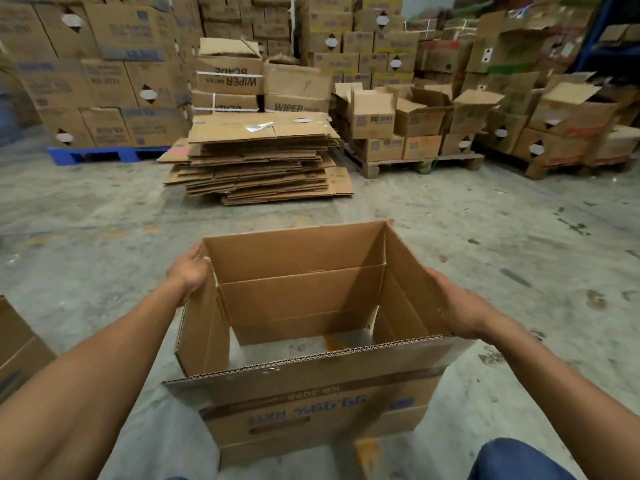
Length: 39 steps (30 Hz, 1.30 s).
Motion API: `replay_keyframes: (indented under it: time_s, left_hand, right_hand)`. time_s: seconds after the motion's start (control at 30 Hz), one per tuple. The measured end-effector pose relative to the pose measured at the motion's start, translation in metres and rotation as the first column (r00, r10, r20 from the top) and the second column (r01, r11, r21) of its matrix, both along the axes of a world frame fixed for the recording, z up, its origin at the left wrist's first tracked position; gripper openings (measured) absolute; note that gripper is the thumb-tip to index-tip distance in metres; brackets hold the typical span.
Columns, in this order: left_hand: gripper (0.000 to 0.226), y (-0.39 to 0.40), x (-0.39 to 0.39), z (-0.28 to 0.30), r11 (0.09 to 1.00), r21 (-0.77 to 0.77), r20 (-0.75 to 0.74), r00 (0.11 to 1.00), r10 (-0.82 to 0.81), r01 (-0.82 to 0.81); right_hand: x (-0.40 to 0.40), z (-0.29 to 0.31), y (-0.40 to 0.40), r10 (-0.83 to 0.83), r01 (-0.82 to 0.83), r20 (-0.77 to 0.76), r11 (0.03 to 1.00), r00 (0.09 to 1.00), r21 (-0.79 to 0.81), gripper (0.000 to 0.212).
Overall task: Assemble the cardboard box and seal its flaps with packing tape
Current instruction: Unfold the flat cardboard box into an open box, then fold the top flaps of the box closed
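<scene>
A brown cardboard box (304,393) stands opened into a rectangle in front of me, with blue upside-down print on its near side. Its top and bottom are both open, and the concrete floor shows through the inside. My left hand (188,271) grips the far left corner of the top edge, thumb inside. On the right side flap, my right hand (457,306) grips the wall from outside. No packing tape is in view.
A pile of flattened cartons (259,157) lies on the floor ahead. Stacked boxes on a blue pallet (104,154) stand at back left, and open boxes on a wooden pallet (415,162) at back right. Another carton (17,344) sits at my left.
</scene>
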<state>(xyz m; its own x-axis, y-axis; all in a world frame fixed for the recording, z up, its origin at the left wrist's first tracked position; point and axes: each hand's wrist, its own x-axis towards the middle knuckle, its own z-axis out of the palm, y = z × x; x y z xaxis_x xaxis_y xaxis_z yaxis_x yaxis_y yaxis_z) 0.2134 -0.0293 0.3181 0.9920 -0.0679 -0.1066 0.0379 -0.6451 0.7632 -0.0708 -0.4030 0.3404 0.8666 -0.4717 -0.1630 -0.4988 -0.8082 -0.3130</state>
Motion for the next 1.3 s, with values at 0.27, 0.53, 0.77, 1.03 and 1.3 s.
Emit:
replay_keyframes:
  time_s: [0.27, 0.53, 0.77, 1.03, 1.3]
  left_hand:
    - [0.078, -0.011, -0.043, 0.012, 0.974, 0.180, 0.058, 0.986, -0.153, 0.141]
    - [0.064, 0.002, -0.075, -0.001, 0.982, 0.129, -0.041, 0.990, -0.131, 0.136]
    - [0.070, -0.058, -0.074, 0.000, 0.979, 0.108, 0.051, 0.982, -0.181, 0.175]
    - [0.082, -0.035, -0.102, -0.009, 0.926, -0.125, -0.267, 0.887, -0.376, 0.355]
    - [0.069, -0.030, -0.127, -0.083, 0.543, 0.512, -0.431, 0.746, -0.508, 0.665]
  right_hand:
    - [0.043, 0.017, 0.019, -0.109, 0.101, 0.128, 0.992, 0.986, 0.070, 0.059]
    - [0.048, 0.010, 0.033, -0.071, 0.075, -0.075, 0.996, 0.995, 0.045, 0.070]
    - [0.016, -0.005, 0.050, 0.094, -0.076, -0.191, 0.992, 0.977, 0.101, 0.082]
    - [0.006, -0.010, 0.054, 0.211, -0.066, -0.372, 0.929, 0.904, 0.365, 0.081]
    - [0.016, -0.004, 0.076, 0.300, -0.247, -0.674, 0.953, 0.675, 0.176, 0.060]
